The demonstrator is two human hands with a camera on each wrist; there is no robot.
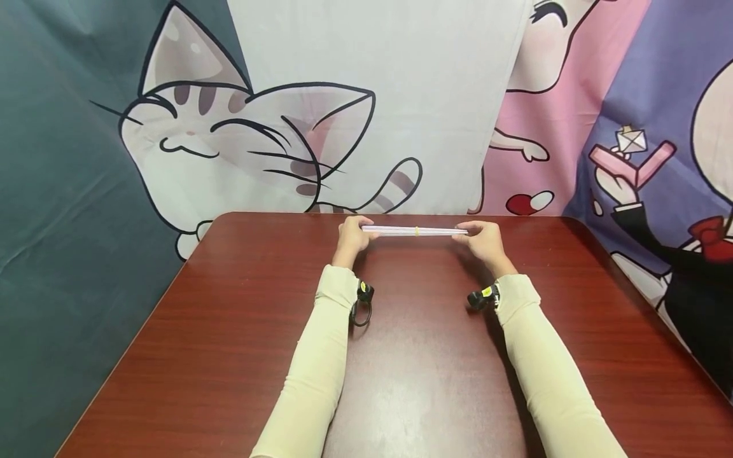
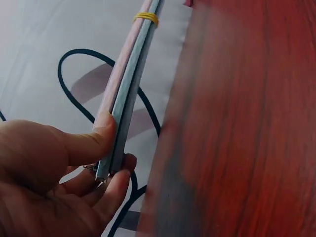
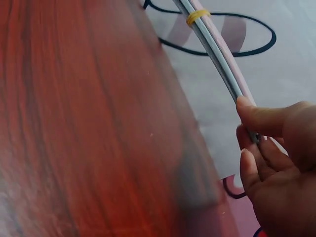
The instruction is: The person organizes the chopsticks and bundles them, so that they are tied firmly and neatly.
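Note:
A bundle of slim straight rods in pale pink, light blue and grey is held level above the far part of the table. Around its middle goes a yellow rubber band. My left hand pinches the left end between thumb and fingers; small metal bits show at that end in the left wrist view. At the other end, my right hand pinches the bundle in the same manner, thumb on top. What exactly the rods are, I cannot tell.
The reddish-brown wooden table lies beneath both arms. Behind its far edge hangs a cloth backdrop with cartoon cats and figures. A small black camera sits on the left wrist and another on the right wrist.

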